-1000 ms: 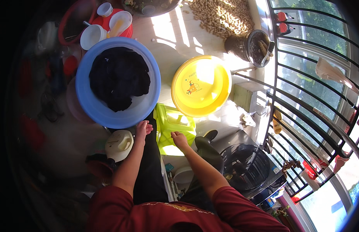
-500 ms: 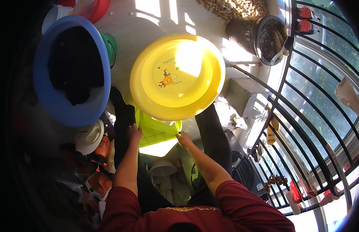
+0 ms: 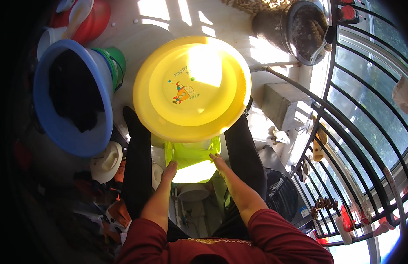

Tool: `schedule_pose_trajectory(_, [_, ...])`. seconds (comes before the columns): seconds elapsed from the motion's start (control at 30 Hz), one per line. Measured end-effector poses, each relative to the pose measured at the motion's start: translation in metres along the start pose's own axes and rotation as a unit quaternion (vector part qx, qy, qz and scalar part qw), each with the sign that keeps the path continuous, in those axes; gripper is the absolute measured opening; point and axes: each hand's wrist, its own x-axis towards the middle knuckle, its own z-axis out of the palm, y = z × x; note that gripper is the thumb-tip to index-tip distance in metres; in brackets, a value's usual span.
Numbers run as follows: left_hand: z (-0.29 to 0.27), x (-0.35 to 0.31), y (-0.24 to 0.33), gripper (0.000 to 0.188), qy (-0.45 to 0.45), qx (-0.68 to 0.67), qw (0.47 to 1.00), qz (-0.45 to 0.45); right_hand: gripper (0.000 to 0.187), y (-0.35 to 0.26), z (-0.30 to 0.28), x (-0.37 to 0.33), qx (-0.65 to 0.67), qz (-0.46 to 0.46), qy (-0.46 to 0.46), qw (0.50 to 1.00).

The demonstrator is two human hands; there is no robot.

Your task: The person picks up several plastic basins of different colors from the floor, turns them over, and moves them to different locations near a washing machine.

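Observation:
Between my legs I hold a lime-green cloth-like piece stretched between both hands; its exact kind cannot be made out. My left hand is closed at its lower left edge. My right hand pinches it near the right edge. Bright sun falls on its lower part. Just beyond it stands a large yellow basin with a cartoon print on its bottom, and its near rim overlaps the far end of the green piece. No clothes show inside this basin.
At left, a blue basin holds dark cloth, with a green bucket beside it. A dark pot and a grey block stand at right, along black railings. A white lidded container sits by my left leg.
The green piece and both hands have moved right and nearer my body, and the hands are somewhat closer together. The view has shifted slightly.

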Motion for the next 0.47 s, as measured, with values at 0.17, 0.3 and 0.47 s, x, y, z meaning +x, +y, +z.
schedule_pose_trajectory(0.17, [0.008,0.000,-0.023,0.048,-0.055,-0.067,0.996,0.020,0.062,-0.029,0.001,-0.034,-0.101,-0.022,0.031,0.994])
schedule_pose_trajectory(0.3, [-0.032,-0.069,0.025,0.042,0.002,-0.044,0.983,0.181,0.048,-0.052,0.003,-0.078,-0.136,-0.146,0.077,0.977])
schedule_pose_trajectory(0.47, [-0.113,-0.247,0.098,0.029,0.046,-0.271,0.916,0.291,0.035,-0.084,-0.030,-0.166,-0.123,-0.285,0.074,0.948])
